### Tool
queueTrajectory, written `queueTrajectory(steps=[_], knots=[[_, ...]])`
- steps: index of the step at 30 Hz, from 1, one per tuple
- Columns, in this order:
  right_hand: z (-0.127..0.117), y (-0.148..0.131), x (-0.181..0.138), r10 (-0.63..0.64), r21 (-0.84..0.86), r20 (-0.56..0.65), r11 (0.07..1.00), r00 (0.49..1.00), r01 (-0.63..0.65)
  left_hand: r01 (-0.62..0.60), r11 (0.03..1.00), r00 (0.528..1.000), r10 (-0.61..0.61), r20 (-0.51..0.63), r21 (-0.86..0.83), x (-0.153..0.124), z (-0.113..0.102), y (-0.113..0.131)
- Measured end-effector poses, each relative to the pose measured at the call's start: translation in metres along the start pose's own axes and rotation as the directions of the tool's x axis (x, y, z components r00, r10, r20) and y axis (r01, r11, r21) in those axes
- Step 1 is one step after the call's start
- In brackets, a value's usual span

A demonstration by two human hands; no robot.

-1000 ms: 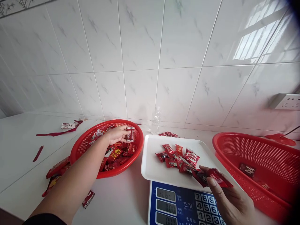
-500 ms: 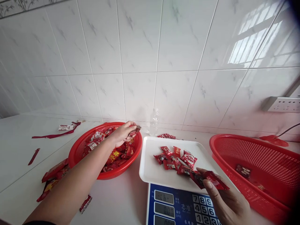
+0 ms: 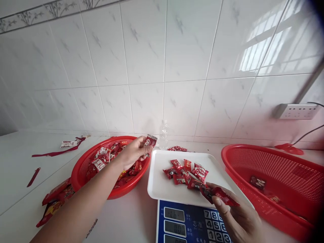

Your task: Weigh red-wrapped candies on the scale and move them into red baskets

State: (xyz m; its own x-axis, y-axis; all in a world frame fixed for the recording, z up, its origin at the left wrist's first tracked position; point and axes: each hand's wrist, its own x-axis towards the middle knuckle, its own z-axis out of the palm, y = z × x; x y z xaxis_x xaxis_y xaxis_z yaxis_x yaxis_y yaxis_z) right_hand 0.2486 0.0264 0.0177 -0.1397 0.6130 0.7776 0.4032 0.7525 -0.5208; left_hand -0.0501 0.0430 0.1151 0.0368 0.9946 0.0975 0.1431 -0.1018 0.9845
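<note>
My left hand pinches a small dark red snack packet over the right rim of a red plastic basket. Wrapped red snacks fill much of that basket. At the lower right, my right hand is closed on a red snack packet, held over the near right edge of a white tray. Several small red packets lie in a loose pile on the tray. Beneath it is a blue digital scale, its keypad partly covered by my right hand.
On the right stands another red basket with a few packets at its bottom. A clear plastic bottle is by the tiled wall. Red packages and a red ribbon lie at left. A socket strip is at right.
My left hand has turned the small packet upward, so its printed face shows more. My right hand keeps its packet over the tray edge. The view has shifted slightly.
</note>
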Motion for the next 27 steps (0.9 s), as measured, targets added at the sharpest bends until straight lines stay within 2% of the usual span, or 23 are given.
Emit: queueTrajectory(steps=[2,4,5,7,10,12,13,15,16,18,19,20,21,22,24,25,27], knots=[[-0.001,-0.003,0.002,-0.057,0.040,0.039,0.998,0.998,0.056,-0.139,0.986,0.990,0.136,0.034,0.093,-0.016,0.019,0.006],[-0.001,-0.007,0.003,-0.138,0.097,0.103,0.987,0.985,0.128,-0.280,0.913,0.959,0.278,0.049,0.296,-0.033,0.040,0.009],[-0.001,-0.009,0.003,-0.182,0.119,0.132,0.979,0.974,0.166,-0.352,0.847,0.932,0.357,0.065,0.399,-0.040,0.051,0.009],[0.000,-0.012,0.002,-0.263,0.132,0.162,0.961,0.951,0.243,-0.501,0.677,0.843,0.522,0.127,0.539,-0.052,0.069,0.004],[0.003,-0.014,-0.002,-0.361,0.081,0.194,0.933,0.912,0.352,-0.623,0.454,0.699,0.689,0.192,0.637,-0.060,0.090,-0.010],[0.005,-0.014,-0.004,-0.419,0.039,0.209,0.907,0.884,0.420,-0.641,0.397,0.648,0.738,0.187,0.657,-0.061,0.100,-0.019],[0.005,-0.014,-0.004,-0.441,0.026,0.206,0.895,0.873,0.446,-0.647,0.405,0.643,0.745,0.177,0.646,-0.061,0.103,-0.022],[0.004,-0.014,-0.004,-0.477,0.008,0.173,0.875,0.862,0.483,-0.642,0.504,0.681,0.722,0.127,0.578,-0.062,0.108,-0.025],[0.003,-0.014,-0.004,-0.490,-0.007,0.155,0.868,0.858,0.497,-0.616,0.597,0.728,0.680,0.084,0.514,-0.062,0.109,-0.025],[0.001,-0.015,-0.003,-0.514,-0.045,0.133,0.851,0.847,0.523,-0.495,0.815,0.858,0.513,0.023,0.301,-0.064,0.109,-0.025],[0.000,-0.015,-0.002,-0.524,-0.062,0.133,0.842,0.841,0.535,-0.399,0.903,0.916,0.399,0.036,0.161,-0.066,0.107,-0.024],[-0.001,-0.016,-0.002,-0.532,-0.074,0.140,0.835,0.835,0.545,-0.286,0.958,0.954,0.284,0.092,0.014,-0.067,0.105,-0.024],[-0.002,-0.017,-0.001,-0.536,-0.080,0.155,0.830,0.830,0.552,-0.169,0.978,0.965,0.189,0.180,-0.121,-0.069,0.103,-0.024],[-0.002,-0.018,-0.001,-0.539,-0.081,0.174,0.826,0.824,0.557,-0.069,0.973,0.953,0.130,0.275,-0.222,-0.071,0.101,-0.024],[-0.002,-0.021,0.000,-0.542,-0.064,0.227,0.821,0.809,0.567,0.046,0.946,0.908,0.095,0.408,-0.322,-0.075,0.096,-0.025],[-0.001,-0.023,0.000,-0.544,-0.048,0.258,0.818,0.798,0.573,0.057,0.941,0.899,0.097,0.427,-0.334,-0.077,0.095,-0.026],[0.002,-0.026,0.000,-0.548,-0.006,0.319,0.815,0.773,0.580,0.023,0.957,0.931,0.085,0.355,-0.290,-0.082,0.094,-0.029]])
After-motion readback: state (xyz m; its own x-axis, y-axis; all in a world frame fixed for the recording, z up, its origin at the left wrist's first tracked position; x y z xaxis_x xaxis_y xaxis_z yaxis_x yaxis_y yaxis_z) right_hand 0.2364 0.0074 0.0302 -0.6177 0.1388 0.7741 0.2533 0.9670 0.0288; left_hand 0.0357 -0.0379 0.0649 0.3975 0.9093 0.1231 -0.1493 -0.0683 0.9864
